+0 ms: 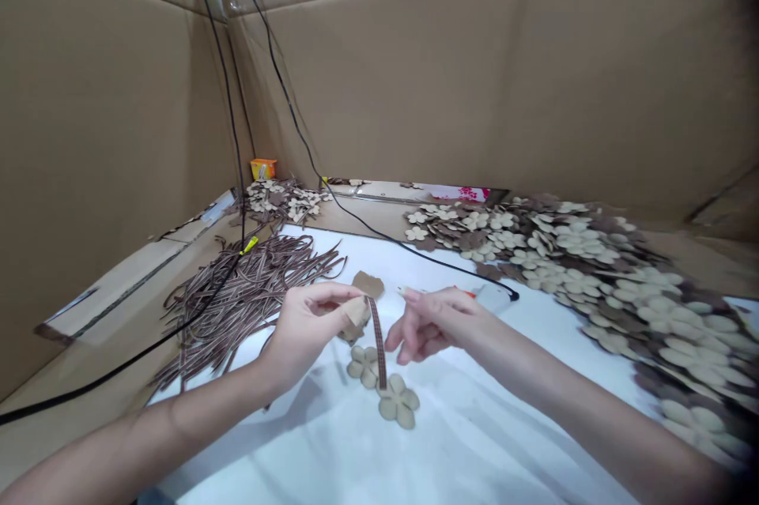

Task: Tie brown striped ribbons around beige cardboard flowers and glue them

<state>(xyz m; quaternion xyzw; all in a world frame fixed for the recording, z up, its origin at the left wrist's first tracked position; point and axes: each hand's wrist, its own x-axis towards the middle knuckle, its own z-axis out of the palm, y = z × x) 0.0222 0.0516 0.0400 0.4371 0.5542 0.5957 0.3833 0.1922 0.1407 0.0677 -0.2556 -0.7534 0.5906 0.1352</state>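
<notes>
My left hand [311, 325] is closed in a pinch, with a beige fabric piece and the top end of a brown ribbon [376, 339] at its fingertips. White lines run along the ribbon, which hangs down to a beige flower cutout [398, 402]. Another beige flower cutout [363, 365] lies beside that one on the white surface. Close by on the right, my right hand [439, 323] has loosely bent fingers held apart, and I see nothing between them. A brown scrap [368, 284] lies just beyond my left fingertips. Behind my right hand, a small orange-red object [470, 294] is mostly hidden.
A heap of brown ribbons [237, 299] spreads at left. Piled beige and brown flower cutouts [581, 276] line the right side; a smaller pile [278, 199] sits at the back, near an orange box [263, 169]. Black cables [285, 86] hang before cardboard walls [415, 78] and cross the white surface [474, 442].
</notes>
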